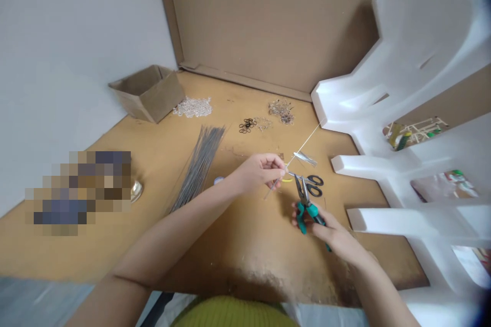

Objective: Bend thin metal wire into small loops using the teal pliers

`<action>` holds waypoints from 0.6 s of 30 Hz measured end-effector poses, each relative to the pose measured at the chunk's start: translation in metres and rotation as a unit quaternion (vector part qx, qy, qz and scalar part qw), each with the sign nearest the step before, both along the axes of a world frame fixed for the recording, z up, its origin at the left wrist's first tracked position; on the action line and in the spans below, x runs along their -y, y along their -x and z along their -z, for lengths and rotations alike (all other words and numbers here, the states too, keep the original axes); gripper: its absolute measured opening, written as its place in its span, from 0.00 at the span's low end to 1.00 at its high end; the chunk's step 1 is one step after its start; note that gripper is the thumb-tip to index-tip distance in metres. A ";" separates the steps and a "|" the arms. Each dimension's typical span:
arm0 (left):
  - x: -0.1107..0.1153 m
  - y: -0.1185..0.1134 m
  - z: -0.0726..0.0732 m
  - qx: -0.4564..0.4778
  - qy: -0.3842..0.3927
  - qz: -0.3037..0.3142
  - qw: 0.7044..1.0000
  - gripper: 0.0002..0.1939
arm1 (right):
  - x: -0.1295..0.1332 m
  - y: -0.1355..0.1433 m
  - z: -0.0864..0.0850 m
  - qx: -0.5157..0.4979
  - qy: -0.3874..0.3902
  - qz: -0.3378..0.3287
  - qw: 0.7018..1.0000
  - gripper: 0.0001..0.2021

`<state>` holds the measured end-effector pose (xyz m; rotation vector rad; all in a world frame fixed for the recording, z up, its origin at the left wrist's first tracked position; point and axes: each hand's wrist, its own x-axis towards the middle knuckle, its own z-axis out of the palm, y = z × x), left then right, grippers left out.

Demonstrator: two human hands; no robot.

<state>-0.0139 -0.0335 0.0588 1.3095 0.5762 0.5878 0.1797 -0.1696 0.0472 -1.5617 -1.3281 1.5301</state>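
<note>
My left hand is closed, pinching a thin pale wire between thumb and fingertips. The wire slants up to the right from the fingers, and a short end sticks out below them. Wrapped round the green and black handles of a pair of pliers is my right hand. The pliers point away from me, their jaws slightly apart, just right of the left fingertips. Scissors with black handles lie on the table behind the pliers. A small bundle of short wires rests beyond them.
A long bundle of grey wires lies left of centre on the table. Farther back are a cardboard box, clear small pieces, black rings and a pile of small metal pieces. White moulded foam lines the right side.
</note>
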 end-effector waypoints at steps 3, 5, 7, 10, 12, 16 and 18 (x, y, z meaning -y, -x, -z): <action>0.001 -0.002 0.005 -0.002 0.003 0.011 1.000 0.05 | -0.006 0.002 0.002 -0.012 0.004 -0.008 1.000 0.20; 0.003 -0.004 0.006 -0.016 0.006 0.024 1.000 0.05 | -0.009 0.000 0.002 -0.020 0.000 -0.010 1.000 0.20; 0.006 -0.006 0.005 -0.036 0.005 0.051 0.998 0.05 | -0.012 -0.002 0.000 -0.013 -0.014 -0.009 1.000 0.21; 0.011 -0.009 0.003 -0.066 0.004 0.096 0.993 0.05 | -0.017 -0.004 -0.004 0.009 -0.021 -0.020 1.000 0.19; 0.013 -0.010 0.002 -0.084 0.012 0.111 0.990 0.05 | -0.019 -0.004 -0.008 0.010 -0.010 -0.031 0.999 0.18; 0.014 -0.012 0.000 -0.094 0.031 0.114 0.989 0.06 | -0.022 -0.004 -0.011 -0.007 0.009 -0.041 0.999 0.19; 0.014 -0.012 -0.001 -0.094 0.040 0.108 0.989 0.06 | -0.022 -0.004 -0.011 -0.013 0.014 -0.046 0.999 0.20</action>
